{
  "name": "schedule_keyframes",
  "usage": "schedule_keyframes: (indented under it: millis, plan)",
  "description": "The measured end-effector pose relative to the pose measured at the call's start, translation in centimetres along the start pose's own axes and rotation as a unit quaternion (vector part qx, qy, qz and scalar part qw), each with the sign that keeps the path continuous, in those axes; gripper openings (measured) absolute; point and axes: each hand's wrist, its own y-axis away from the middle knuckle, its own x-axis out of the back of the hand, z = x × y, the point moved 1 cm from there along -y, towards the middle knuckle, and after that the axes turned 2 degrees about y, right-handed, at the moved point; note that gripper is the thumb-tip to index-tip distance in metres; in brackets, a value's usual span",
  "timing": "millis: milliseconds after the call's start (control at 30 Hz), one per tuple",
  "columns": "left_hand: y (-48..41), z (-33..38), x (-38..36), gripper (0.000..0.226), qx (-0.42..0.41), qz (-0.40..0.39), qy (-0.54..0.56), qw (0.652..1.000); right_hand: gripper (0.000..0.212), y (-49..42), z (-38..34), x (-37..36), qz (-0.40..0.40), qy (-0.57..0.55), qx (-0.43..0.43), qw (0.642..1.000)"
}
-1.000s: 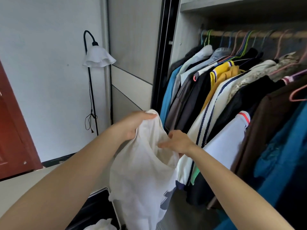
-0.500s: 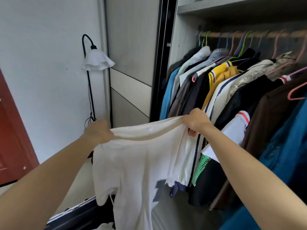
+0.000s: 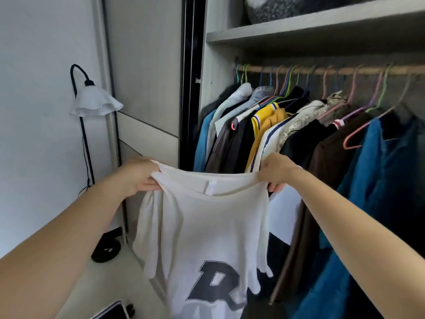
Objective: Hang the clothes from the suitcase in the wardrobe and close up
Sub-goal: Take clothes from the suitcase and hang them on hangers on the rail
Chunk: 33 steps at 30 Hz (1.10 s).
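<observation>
I hold a white T-shirt (image 3: 207,229) with a large dark letter R spread out in front of the open wardrobe. My left hand (image 3: 140,176) grips its left shoulder and my right hand (image 3: 274,172) grips its right shoulder, so the neckline is stretched between them. The shirt hangs down freely. Behind it the wardrobe rail (image 3: 345,70) carries several garments on coloured hangers. An empty pink hanger (image 3: 353,140) hangs among the clothes at the right. A corner of the suitcase (image 3: 112,310) shows at the bottom left.
A floor lamp (image 3: 92,104) with a white shade stands by the wall at the left, its black base (image 3: 105,249) on the floor. The sliding wardrobe door (image 3: 147,77) is pushed to the left. A shelf (image 3: 322,31) runs above the rail with a dark bundle on it.
My hands have moved apart and up, pulling the bunched white T-shirt out flat by its shoulders. The view has tilted upward toward the rail and shelf.
</observation>
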Motion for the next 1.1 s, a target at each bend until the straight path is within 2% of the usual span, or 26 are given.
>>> schedule_keyframes:
  millis: [100,200,267,300,433,533,600,700,733,767,833,933,1000,1100]
  plan:
    - [-0.4,1.7,-2.6,0.020,-0.003,-0.032,0.091,0.995,0.018,0.2,1.0,2.0,-0.017,-0.036,-0.008,0.999]
    - [-0.5,3.8,-5.8,0.021,-0.003,-0.090,0.113,0.990,0.008,1.2,3.3,4.1,-0.042,-0.070,-0.005,0.997]
    - [-0.9,5.1,-8.3,0.022,-0.007,-0.105,0.130,0.986,0.017,1.8,5.1,5.7,-0.040,-0.109,-0.003,0.993]
    - [-1.0,5.7,-9.7,0.022,-0.010,-0.109,0.143,0.984,0.015,2.3,5.8,6.5,-0.028,-0.118,-0.014,0.993]
    - [-0.1,8.8,-15.7,0.022,-0.017,-0.147,0.225,0.963,0.011,4.2,7.8,9.6,0.001,-0.060,-0.054,0.997]
    - [1.0,10.9,-19.9,0.034,-0.035,-0.206,0.243,0.947,0.010,4.6,9.5,12.4,0.058,-0.108,-0.104,0.987]
    - [1.1,11.1,-22.3,0.033,-0.042,-0.226,0.216,0.949,0.008,4.6,10.6,14.3,0.154,-0.114,-0.132,0.973]
    - [1.3,9.5,-25.2,0.028,-0.042,-0.209,0.146,0.966,0.009,4.9,12.5,16.2,0.320,0.040,-0.164,0.932]
    - [1.8,8.7,-26.3,0.024,-0.035,-0.215,0.123,0.968,0.005,5.4,13.4,16.4,0.350,0.108,-0.185,0.912]
    - [2.4,8.0,-27.0,0.018,-0.015,-0.218,0.100,0.971,0.012,5.4,14.1,16.5,0.358,0.174,-0.212,0.892]
    - [3.0,6.5,-28.1,0.017,0.041,-0.204,0.061,0.976,0.032,5.4,16.1,16.4,0.317,0.296,-0.296,0.851]
    - [2.9,6.2,-28.7,0.010,0.054,-0.200,0.048,0.977,0.045,4.9,18.0,16.7,0.297,0.374,-0.382,0.791]
    - [2.3,6.4,-28.5,0.030,0.031,-0.199,0.049,0.978,0.050,4.9,18.1,17.2,0.283,0.379,-0.406,0.782]
    - [1.9,7.2,-27.7,0.041,-0.023,-0.208,0.054,0.976,0.050,4.9,18.0,17.9,0.229,0.409,-0.394,0.790]
